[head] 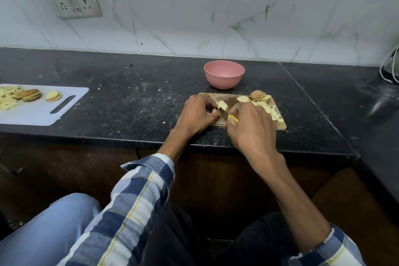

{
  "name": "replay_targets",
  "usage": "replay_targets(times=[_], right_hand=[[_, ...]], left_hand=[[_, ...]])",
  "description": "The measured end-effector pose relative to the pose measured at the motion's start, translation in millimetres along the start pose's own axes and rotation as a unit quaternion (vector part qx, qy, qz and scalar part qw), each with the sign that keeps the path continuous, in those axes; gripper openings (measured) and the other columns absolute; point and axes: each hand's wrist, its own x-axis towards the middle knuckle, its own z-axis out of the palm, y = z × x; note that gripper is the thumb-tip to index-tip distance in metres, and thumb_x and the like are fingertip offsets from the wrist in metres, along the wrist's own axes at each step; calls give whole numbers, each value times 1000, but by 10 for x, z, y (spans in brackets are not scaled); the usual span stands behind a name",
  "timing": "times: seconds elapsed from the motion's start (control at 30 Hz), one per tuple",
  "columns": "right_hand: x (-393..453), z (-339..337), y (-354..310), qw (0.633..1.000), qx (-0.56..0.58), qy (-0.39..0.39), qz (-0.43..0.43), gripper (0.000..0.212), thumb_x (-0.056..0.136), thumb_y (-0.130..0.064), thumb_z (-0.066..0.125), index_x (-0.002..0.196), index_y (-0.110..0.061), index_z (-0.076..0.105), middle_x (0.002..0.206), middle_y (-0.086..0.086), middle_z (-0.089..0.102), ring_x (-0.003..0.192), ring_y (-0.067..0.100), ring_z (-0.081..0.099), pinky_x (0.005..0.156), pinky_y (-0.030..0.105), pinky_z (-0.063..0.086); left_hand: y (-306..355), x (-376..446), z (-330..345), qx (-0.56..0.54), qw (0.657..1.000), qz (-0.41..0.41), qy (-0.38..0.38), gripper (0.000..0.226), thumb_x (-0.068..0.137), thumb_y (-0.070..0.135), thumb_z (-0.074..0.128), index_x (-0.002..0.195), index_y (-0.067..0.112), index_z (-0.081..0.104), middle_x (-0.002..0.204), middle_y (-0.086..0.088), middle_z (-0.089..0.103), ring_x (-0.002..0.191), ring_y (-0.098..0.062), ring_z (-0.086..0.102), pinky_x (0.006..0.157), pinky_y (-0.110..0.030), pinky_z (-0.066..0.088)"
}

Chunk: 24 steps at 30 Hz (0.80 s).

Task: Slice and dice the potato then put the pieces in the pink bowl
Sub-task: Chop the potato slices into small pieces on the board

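Potato slices (222, 104) lie on the wooden cutting board (280, 124), pinned under the curled fingers of the left hand (197, 114). Close beside it, the right hand (251, 127) grips a yellow-handled knife (226, 114), blade on the slices. Diced pieces (269, 111) and uncut rounds (258, 95) sit farther right. Behind the board stands the pink bowl (224, 74) on the black counter (129, 97).

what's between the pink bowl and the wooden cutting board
Only bare black counter with pale crumbs separates the pink bowl from the wooden cutting board, as the head view shows.
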Motion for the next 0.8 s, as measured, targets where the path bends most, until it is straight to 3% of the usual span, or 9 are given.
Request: replay_targets(times=[0.13, 0.27, 0.43, 0.57, 0.7, 0.8], right_hand=[[-2, 92, 183, 995, 51, 85, -20, 18, 99, -30, 62, 116, -25, 66, 88, 2, 70, 83, 26, 66, 63, 35, 39], [243, 271, 302, 988, 109, 109, -25, 18, 101, -32, 59, 117, -23, 62, 76, 0, 67, 70, 23, 61, 56, 36, 39], [638, 539, 316, 981, 149, 119, -41, 18, 102, -33, 59, 118, -25, 60, 81, 1, 71, 66, 24, 62, 54, 39, 45], [749, 728, 384, 979, 155, 122, -41, 16, 103, -34, 57, 116, -25, 58, 82, -1, 72, 66, 23, 62, 53, 37, 43], [772, 779, 458, 976, 168, 137, -31, 14, 104, -30, 55, 116, -22, 55, 74, -5, 63, 57, 17, 53, 46, 32, 28], [794, 818, 453, 973, 184, 138, -30, 11, 106, -28, 51, 113, -20, 48, 71, -5, 61, 56, 16, 54, 46, 37, 35]], left_hand=[[20, -4, 28, 43, 999, 23, -4, 23, 76, 41, 63, 82, 20, 72, 88, 12, 67, 79, -10, 61, 78, -39, 55], [-14, 13, 43, 44, 999, 22, -11, 35, 77, 56, 74, 88, 23, 66, 91, 11, 63, 81, -8, 60, 75, -33, 51], [-1, 64, 69, 56, 998, 2, 8, 30, 80, 45, 82, 89, 21, 66, 89, 8, 64, 80, -11, 61, 75, -38, 53], [-35, 92, 71, 58, 998, 14, -2, 36, 84, 45, 79, 110, 21, 70, 99, 7, 66, 86, -10, 61, 78, -35, 51], [-138, 245, -9, -3, 995, 32, -95, 43, 96, 33, 72, 138, 28, 66, 108, 0, 55, 91, -1, 52, 84, -23, 44], [-188, 465, -158, -14, 978, 57, -202, 46, 99, 12, 66, 143, 28, 62, 118, -6, 53, 110, -11, 51, 97, -18, 43]])
